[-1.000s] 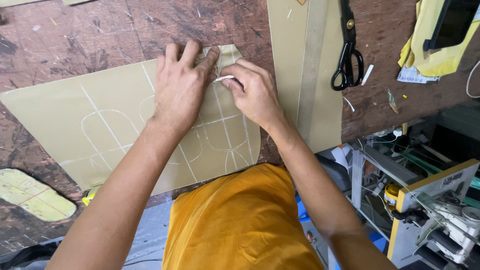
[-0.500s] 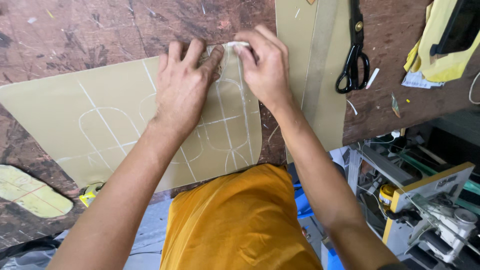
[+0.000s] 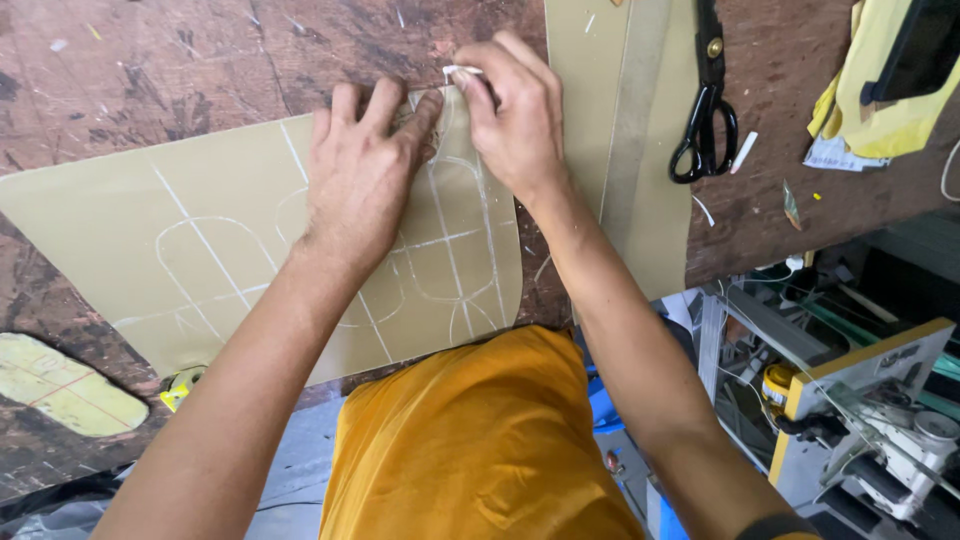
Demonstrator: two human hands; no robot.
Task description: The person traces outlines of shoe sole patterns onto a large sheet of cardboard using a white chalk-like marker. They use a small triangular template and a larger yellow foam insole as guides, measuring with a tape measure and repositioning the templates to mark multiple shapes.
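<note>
A large olive-tan sheet [image 3: 120,230] lies flat on the worn brown worktable [image 3: 180,70], marked with white chalk lines and rounded outlines. My left hand [image 3: 360,170] presses flat on the sheet near its far edge, fingers spread. My right hand [image 3: 515,110] is just to its right, pinching a small white piece of chalk [image 3: 462,70] at the sheet's top edge. Both forearms reach up from my orange shirt.
A second tan strip [image 3: 630,140] lies to the right, beside black scissors [image 3: 705,110]. Yellow cloth [image 3: 880,90] and paper scraps sit at the far right. A pale yellow cut piece [image 3: 65,385] lies near the left. A sewing machine [image 3: 880,420] stands below the table edge.
My right hand has moved up the sheet from the middle to the top edge, carrying the chalk. My left hand has stayed pressed in place.
</note>
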